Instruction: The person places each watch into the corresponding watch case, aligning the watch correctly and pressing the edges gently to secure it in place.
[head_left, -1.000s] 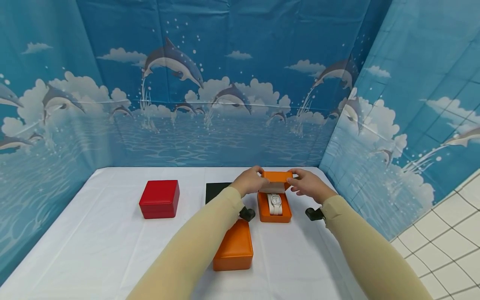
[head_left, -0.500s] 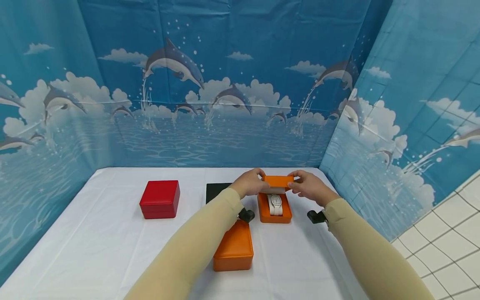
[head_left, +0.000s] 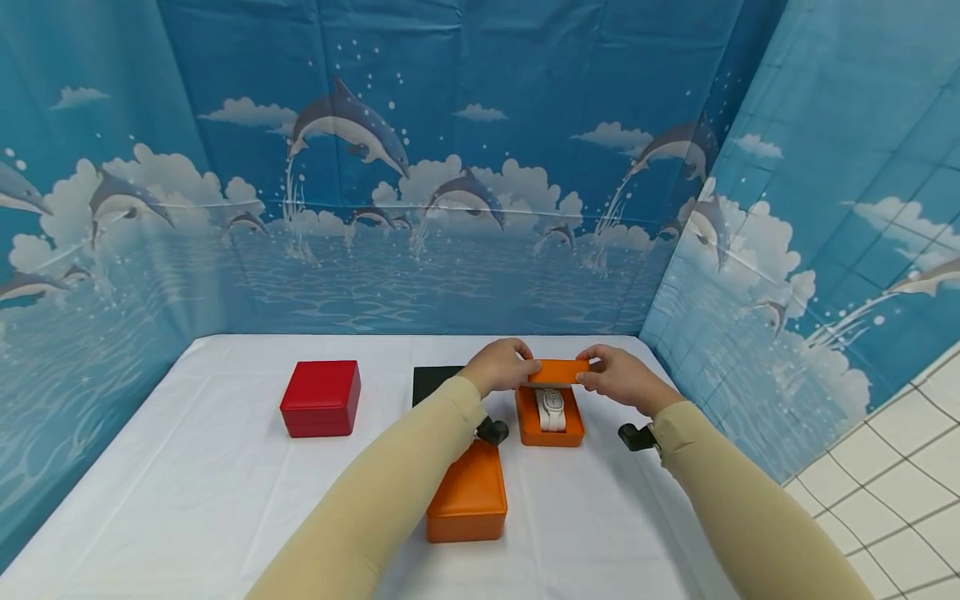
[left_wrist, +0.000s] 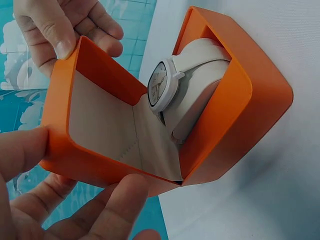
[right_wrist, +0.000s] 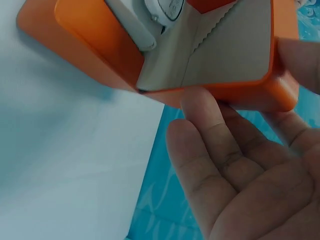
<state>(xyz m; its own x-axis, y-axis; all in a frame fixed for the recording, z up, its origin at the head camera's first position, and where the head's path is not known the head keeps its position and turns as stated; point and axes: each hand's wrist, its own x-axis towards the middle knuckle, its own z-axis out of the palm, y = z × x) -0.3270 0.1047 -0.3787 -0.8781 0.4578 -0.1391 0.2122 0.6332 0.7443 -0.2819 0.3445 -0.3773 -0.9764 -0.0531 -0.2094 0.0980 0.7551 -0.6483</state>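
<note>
At the right of the table in the head view stands a small orange watch box with its lid raised and tipped forward. My left hand pinches the lid's left corner. On the opposite corner, my right hand grips the lid between thumb and fingers. Inside the base is a white wristwatch wrapped round a pale cushion, its dial facing outward. A beige lining covers the lid's inside in the right wrist view, where my right fingers lie along the lid's side.
A larger orange box sits in front of my left forearm's far side, partly covered by it. Behind that arm is a black box, mostly hidden. A red box stands farther left on the white-covered table. Dolphin-print curtains enclose the table.
Both hands have brought the orange lid slightly forward and down toward the base. Less of its lining shows in the head view. The watch and the other boxes have stayed put.
</note>
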